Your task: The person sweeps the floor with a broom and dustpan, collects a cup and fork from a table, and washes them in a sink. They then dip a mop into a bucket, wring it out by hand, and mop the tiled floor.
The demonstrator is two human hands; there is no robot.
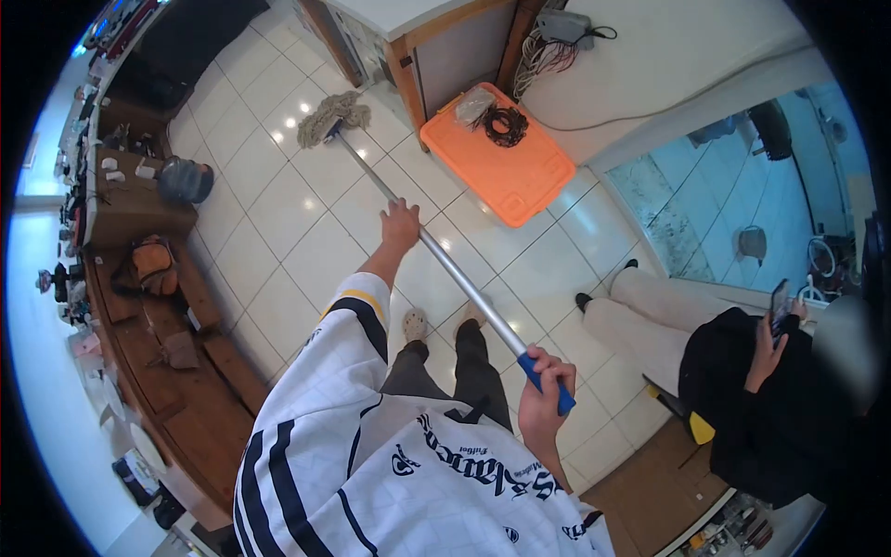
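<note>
A string mop [471, 290] with a silver pole runs diagonally across the head view. Its grey strands [320, 123] lie on the tiled floor near the foot of the white counter. Partway down the pole, my left hand [401, 226] is wrapped around the metal. My right hand [548, 388] grips the blue handle end close to my body, fingers curled over it. Parts of the pole under both hands are hidden.
White floor tiles [288, 227] surround my feet. An orange lidded box [501, 176] with coiled black cable stands right of the mop. A seated person [733, 371] holds a phone at right. Wooden furniture [167, 362] and a water jug [186, 180] line the left.
</note>
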